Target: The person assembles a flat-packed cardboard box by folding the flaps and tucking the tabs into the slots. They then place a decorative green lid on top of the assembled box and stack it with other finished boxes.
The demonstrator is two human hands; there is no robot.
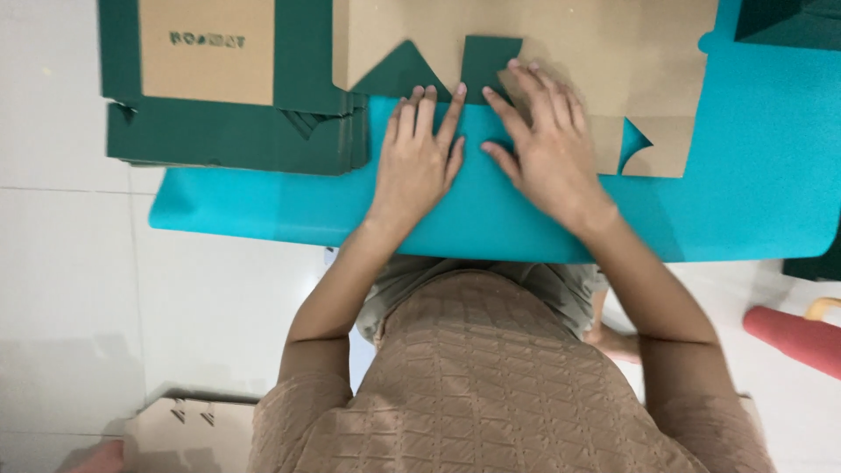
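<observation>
Two hands lie flat, palms down, side by side on a teal mat (753,131) spread over a white floor (70,263). The left hand (420,158) is open with its fingers together and stretched forward, resting on the mat; its fingertips reach the near edge of a flat brown cardboard blank (561,35). The right hand (545,144) is open too, fingers spread, pressing down on the blank where a dark green flap (486,61) is folded over it. Neither hand grips anything.

The blank lies unfolded at the far side of the mat, brown face up, with green showing at the folded flap and at a triangular fold beside it. To the left, partly on the mat, sits a stack (236,131) of similar flat blanks, green-edged with a brown panel on top. At the right edge of the view lies a red roll (793,337) on the floor, and at the bottom left a piece of brown cardboard (188,429) shows beside the person's elbow.
</observation>
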